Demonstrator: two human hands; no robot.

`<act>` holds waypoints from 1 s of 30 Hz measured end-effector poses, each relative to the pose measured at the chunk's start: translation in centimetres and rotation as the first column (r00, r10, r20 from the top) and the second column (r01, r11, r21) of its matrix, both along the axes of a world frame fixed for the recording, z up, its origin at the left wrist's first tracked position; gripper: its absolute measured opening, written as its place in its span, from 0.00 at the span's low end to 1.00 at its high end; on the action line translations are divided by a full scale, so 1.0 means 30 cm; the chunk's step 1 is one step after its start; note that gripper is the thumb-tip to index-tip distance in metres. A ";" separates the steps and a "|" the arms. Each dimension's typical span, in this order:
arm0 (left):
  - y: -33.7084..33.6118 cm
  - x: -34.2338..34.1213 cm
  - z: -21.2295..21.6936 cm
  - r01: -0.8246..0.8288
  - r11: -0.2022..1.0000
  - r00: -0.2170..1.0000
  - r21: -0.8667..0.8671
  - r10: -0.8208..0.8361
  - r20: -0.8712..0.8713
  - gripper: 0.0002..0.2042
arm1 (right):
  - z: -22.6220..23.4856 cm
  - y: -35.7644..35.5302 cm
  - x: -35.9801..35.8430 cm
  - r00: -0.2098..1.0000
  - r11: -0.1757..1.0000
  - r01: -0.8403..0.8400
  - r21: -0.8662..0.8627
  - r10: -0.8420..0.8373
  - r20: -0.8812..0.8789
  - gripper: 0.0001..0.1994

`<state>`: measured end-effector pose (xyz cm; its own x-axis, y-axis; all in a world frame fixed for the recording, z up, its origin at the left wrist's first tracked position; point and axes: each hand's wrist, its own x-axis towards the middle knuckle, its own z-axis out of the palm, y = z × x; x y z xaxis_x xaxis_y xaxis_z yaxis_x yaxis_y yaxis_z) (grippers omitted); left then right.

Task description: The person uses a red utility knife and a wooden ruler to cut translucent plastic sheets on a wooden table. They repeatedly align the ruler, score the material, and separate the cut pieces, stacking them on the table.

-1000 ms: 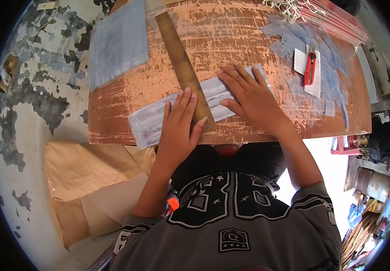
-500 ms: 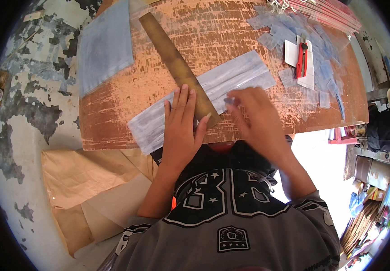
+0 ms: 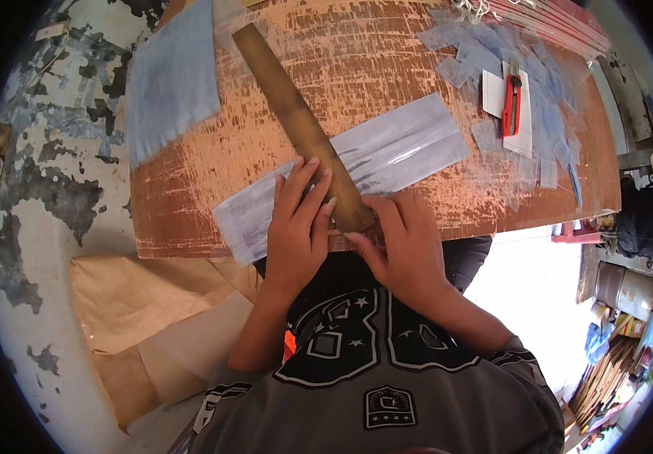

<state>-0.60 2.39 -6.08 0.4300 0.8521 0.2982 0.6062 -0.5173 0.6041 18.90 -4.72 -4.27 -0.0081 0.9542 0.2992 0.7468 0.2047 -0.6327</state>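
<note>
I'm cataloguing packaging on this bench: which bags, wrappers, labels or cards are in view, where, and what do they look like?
Long clear plastic bag: lies across the board under the ruler, whitish grey, rectangular.
Small clear bags: loose heap at the far right, bluish.
Blue-grey sheet: far left edge, rectangular.
White card: under the red cutter, right side, rectangular.
Brown paper: on the floor at left, folded.

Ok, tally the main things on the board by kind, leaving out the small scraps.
Wooden ruler: 1
Long plastic sheet under the ruler: 1
Blue sheet at the left: 1
Red cutter: 1
Hands: 2, left hand and right hand
Total: 6
</note>
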 end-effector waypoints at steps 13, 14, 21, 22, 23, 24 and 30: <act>0.014 -0.005 0.019 0.008 0.997 0.986 -0.071 0.004 0.165 0.24 | -0.010 0.014 -0.076 0.992 0.990 0.121 -0.068 -0.117 0.050 0.31; 0.015 -0.006 0.018 0.005 0.998 0.985 -0.069 0.007 0.175 0.24 | -0.003 0.010 -0.067 0.992 0.990 0.116 -0.074 -0.112 0.057 0.32; 0.008 0.003 0.010 -0.005 1.000 0.992 -0.026 0.008 0.127 0.24 | 0.022 -0.127 -0.007 0.990 0.992 0.019 -0.124 -0.001 0.139 0.38; 0.005 0.005 0.009 -0.008 1.000 0.993 -0.027 0.012 0.122 0.24 | 0.022 -0.153 -0.008 0.989 0.987 0.002 -0.160 0.022 0.147 0.39; 0.005 0.007 0.010 -0.012 1.000 0.993 -0.024 0.015 0.114 0.24 | 0.022 -0.175 -0.009 0.987 0.981 -0.016 -0.193 0.046 0.153 0.39; 0.005 0.009 0.011 -0.016 1.000 0.994 -0.020 0.018 0.107 0.24 | 0.020 -0.188 -0.009 0.985 0.974 -0.033 -0.226 0.070 0.159 0.39; 0.011 0.021 -0.005 -0.004 0.999 1.000 0.054 0.005 -0.017 0.25 | -0.036 -0.197 -0.017 0.996 0.997 -0.017 -0.075 0.024 0.091 0.40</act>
